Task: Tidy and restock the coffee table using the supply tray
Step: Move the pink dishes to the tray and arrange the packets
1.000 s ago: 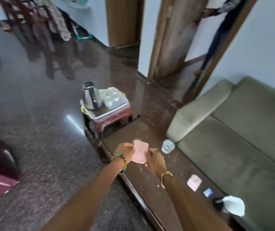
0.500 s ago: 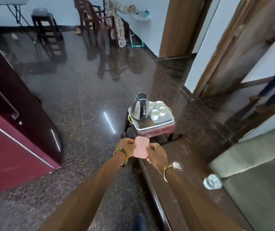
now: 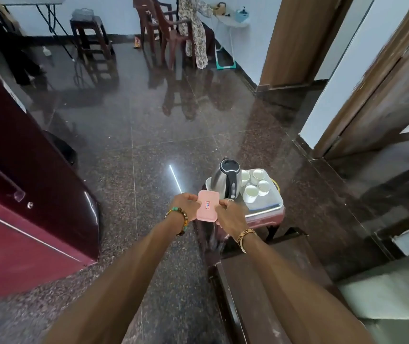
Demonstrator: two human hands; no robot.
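Observation:
I hold a flat pink box [image 3: 208, 206] with a small label between both hands, above the floor just left of the supply tray. My left hand [image 3: 186, 204] grips its left edge and my right hand [image 3: 230, 214] its right edge. The metal supply tray [image 3: 268, 207] rests on a small reddish stool [image 3: 265, 219] and carries a steel kettle [image 3: 227, 178] and several white cups [image 3: 254, 184]. The dark wooden coffee table [image 3: 273, 281] lies below my right forearm, mostly out of view.
A maroon fridge [image 3: 25, 194] stands at the left. Green sofa cushions [image 3: 392, 294] sit at the lower right. Open doorways [image 3: 372, 108] are at the right. Brown chairs [image 3: 163, 28], a stool [image 3: 89, 33] and a seated person [image 3: 196, 28] are at the far wall, across polished granite floor.
My view has swung left and up from the coffee table toward the tray. Both hands have carried the pink box from over the table to beside the kettle.

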